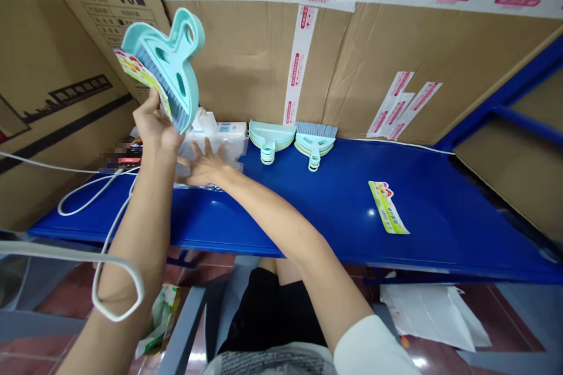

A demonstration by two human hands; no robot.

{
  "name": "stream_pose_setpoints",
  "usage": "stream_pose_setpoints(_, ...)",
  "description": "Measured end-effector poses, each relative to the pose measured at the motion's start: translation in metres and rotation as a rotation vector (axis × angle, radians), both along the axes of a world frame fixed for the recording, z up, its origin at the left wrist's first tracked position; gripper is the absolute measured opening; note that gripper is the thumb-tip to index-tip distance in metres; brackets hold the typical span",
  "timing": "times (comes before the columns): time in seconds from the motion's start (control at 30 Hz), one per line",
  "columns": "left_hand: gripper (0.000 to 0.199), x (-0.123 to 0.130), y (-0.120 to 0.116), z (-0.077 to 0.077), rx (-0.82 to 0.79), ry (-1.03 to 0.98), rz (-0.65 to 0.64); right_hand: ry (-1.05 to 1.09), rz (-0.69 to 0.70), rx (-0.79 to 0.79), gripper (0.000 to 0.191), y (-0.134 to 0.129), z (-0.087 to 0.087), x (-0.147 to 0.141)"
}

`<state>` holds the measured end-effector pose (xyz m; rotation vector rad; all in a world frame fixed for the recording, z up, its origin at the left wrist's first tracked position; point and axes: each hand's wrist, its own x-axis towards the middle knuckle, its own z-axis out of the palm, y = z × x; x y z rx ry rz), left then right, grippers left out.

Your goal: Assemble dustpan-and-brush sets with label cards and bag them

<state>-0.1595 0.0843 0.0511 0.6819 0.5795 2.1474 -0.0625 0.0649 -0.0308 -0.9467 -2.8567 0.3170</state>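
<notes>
My left hand (155, 120) is raised and closed on a mint-green dustpan and brush set (178, 61). The set's blue-grey bristles face down to the left, and a yellow-and-pink printed card (139, 70) lies along them by my fingers. Lower down, my right hand (204, 165) rests with fingers spread on transparent plastic bags (233, 165) on the blue table. Behind the bags is a white tissue pack (232, 130). To the right stand a stack of dustpans (271, 136) and a stack of hand brushes (315, 143).
Another printed card (389, 208) lies on the right of the blue table (440, 205). Cardboard boxes (246, 53) wall in the back and left. White cables (88, 202) loop at the left, one hanging across my left forearm. A blue metal frame (505, 88) rises at right.
</notes>
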Motion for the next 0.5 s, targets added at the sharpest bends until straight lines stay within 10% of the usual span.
stream_pose_setpoints(0.27,0.013,0.002,0.006,-0.005,0.004,0.023,-0.025,-0.033,0.011,0.005,0.077,0.010,-0.025,-0.005)
stream_pose_setpoints(0.5,0.009,0.003,0.012,-0.012,-0.053,0.043,-0.041,0.092,0.024,0.377,0.045,-0.039,0.038,0.045)
